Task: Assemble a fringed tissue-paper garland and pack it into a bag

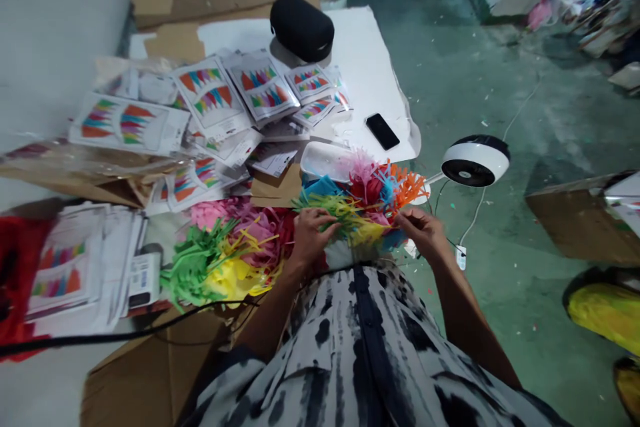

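On the brown cardboard point(127, 380) lie many paper packs point(210, 97) with bright flags printed on them. Just in front of the person sits a bunch of colored paper strips point(363, 190). The left hand point(313, 237) curls around green strips point(325, 210), and the right hand point(423, 230) pinches the bunch's edge.

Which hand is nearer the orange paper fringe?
Right. The right hand sits just below the orange fringed paper; the left hand lies farther away, across the multicoloured paper bundle.

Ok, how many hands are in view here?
2: the person's left hand and right hand, both at the bunch of fringed coloured paper in front of the chest. No other hands show.
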